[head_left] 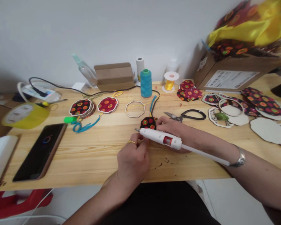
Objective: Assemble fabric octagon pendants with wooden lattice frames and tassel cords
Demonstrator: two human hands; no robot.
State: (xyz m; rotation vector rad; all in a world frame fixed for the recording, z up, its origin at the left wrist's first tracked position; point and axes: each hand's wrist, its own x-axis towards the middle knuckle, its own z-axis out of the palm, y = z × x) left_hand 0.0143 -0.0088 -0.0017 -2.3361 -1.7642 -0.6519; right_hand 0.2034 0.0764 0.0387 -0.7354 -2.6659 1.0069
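1. Right-hand grip: the right hand (172,127) looks clamped on the white glue gun (154,135), its handle hidden; the nozzle points left, probably to bring the tip between both hands.
2. Left-hand grip: the left hand (133,153) has its fingers curled just below the nozzle — I cannot tell whether they pinch anything.
3. Black patterned patch (147,122): it lies mid-tabletop (84,165), just beyond the nozzle and beside the right fingertips, perhaps to be steadied by them.
4. Scissors (177,118): just beyond the right hand, handles towards the right edge, likely for easy reach.
5. Octagonal frame (144,110) and blue thread cone (146,84): further towards the far edge, the cone upright — presumably to leave the near edge free for both forearms.
6. Phone (41,150): near the tabletop's near-left corner, apparently aside; the cardboard box (236,67) fills the far-right corner.
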